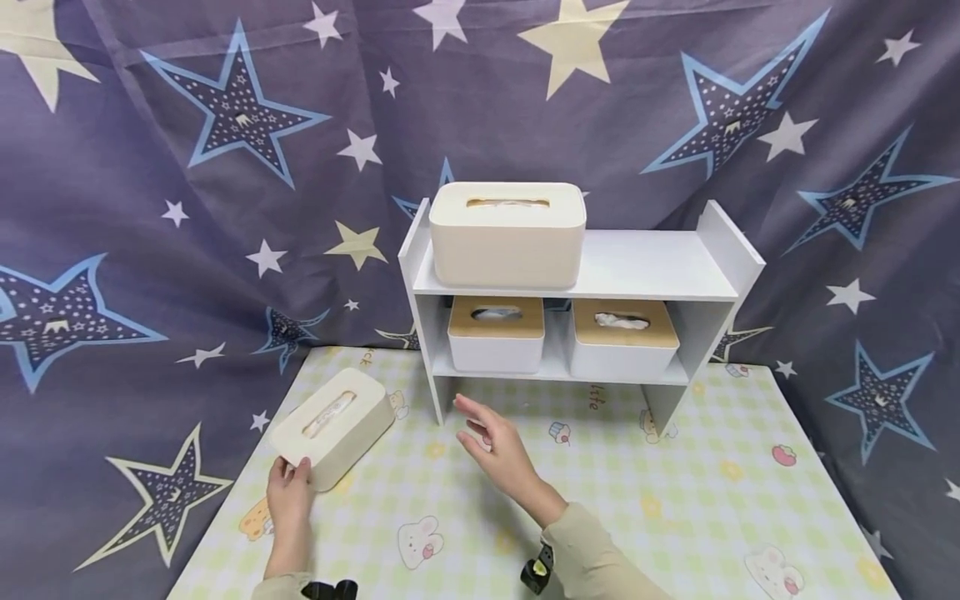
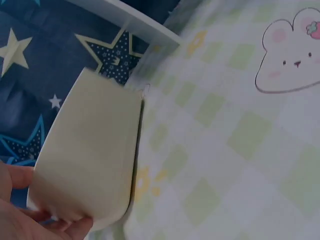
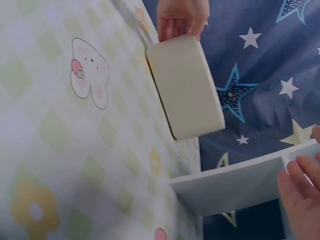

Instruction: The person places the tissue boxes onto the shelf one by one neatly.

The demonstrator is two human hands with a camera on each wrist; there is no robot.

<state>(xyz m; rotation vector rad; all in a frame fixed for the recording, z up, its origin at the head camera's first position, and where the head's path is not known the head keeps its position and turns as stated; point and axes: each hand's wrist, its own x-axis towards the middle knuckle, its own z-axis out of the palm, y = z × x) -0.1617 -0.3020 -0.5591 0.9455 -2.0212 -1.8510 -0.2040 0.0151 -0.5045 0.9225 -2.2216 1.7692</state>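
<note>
A cream tissue box with a slot in its top lies slantwise on the left of the table. My left hand grips its near end. In the left wrist view, the fingers curl against the end of that box. My right hand hovers in front of the white shelf, fingers spread and holding nothing. A second cream tissue box stands on the shelf's upper board, at its left end.
On the lower board sit two white tissue boxes with wood-look lids, one on the left and one on the right. A checked cloth with cartoon prints covers the table. A dark star-print curtain hangs behind and at both sides.
</note>
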